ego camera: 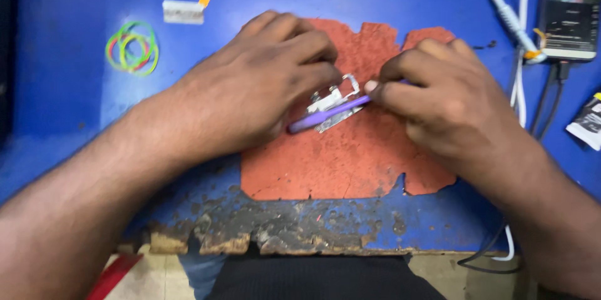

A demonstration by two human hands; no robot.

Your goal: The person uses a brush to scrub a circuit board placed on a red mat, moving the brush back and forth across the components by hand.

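My left hand (253, 84) rests on a worn red mat (350, 162) and pins down a small silvery metal part (335, 101) with its fingertips. My right hand (447, 96) grips a thin purple tool (325, 115), whose shaft lies across the metal part and points toward my left hand. Both hands meet over the middle of the mat. The underside of the metal part is hidden.
The mat lies on a blue table (75, 87) with a chipped front edge (275, 234). Coloured rubber bands (132, 47) and a small white strip (183, 10) lie far left. A phone (568, 13), a white probe (507, 15) and cables (551, 103) are at the right.
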